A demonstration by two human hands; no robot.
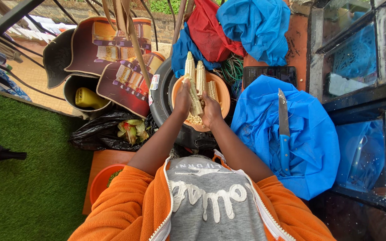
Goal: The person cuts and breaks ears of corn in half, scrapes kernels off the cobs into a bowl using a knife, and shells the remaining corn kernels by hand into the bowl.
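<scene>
Nearest, an orange jacket (126,209) open over a grey top (211,205), both forearms stretching forward from it. Beside the left elbow, low down, an orange basin (101,180) with something green inside, on an orange board above artificial grass (23,178). Further out, left hand (183,99) and right hand (211,109) brought close together, both clamped on one pale corn cob (195,100), held slanted over an orange bowl (222,96); left fingers wrapped round the cob's upper part, right hand pressed against its lower end. In the bowl beneath, loose kernels (195,118) and more whole cobs (200,76) standing against the far rim. Bowl seated on a dark round tyre-like ring (161,100). To the left, a black plastic bag (97,131) holding green and reddish husk scraps (130,130). To the right, a blue plastic sheet (309,151) with a blue-handled knife (283,134) lying on it, blade pointing away. Farther off, a yellow jug (89,98) in a dark bucket, printed brown sacks (112,49), and red (208,31) and blue bags (258,27) heaped at the back.
</scene>
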